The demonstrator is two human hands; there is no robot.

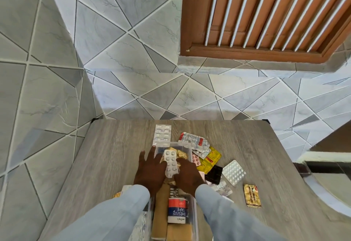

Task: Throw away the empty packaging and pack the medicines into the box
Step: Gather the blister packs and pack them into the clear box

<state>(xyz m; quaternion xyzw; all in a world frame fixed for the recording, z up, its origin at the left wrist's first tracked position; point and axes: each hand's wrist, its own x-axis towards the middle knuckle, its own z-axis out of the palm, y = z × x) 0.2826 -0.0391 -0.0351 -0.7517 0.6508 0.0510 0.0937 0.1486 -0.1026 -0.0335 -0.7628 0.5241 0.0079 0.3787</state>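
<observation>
A clear plastic box (187, 150) lies lengthwise on the wooden table (106, 157). It holds an adhesive tape roll (177, 211), brown cartons and gold sachets. My left hand (150, 170) rests spread over the box's left wall. My right hand (187, 177) holds the lower end of a white blister strip (171, 162) over the box. Loose packs lie to the right: a red-and-white strip (194, 139), a yellow sachet (209, 160), a black strip (214, 174), a silver blister (233, 172) and a gold strip (252, 195).
A white blister strip (162, 134) lies just beyond the box's far end. Tiled walls rise behind and left of the table, with a brown louvred window (266, 13) above. The table's right edge drops to a tiled floor.
</observation>
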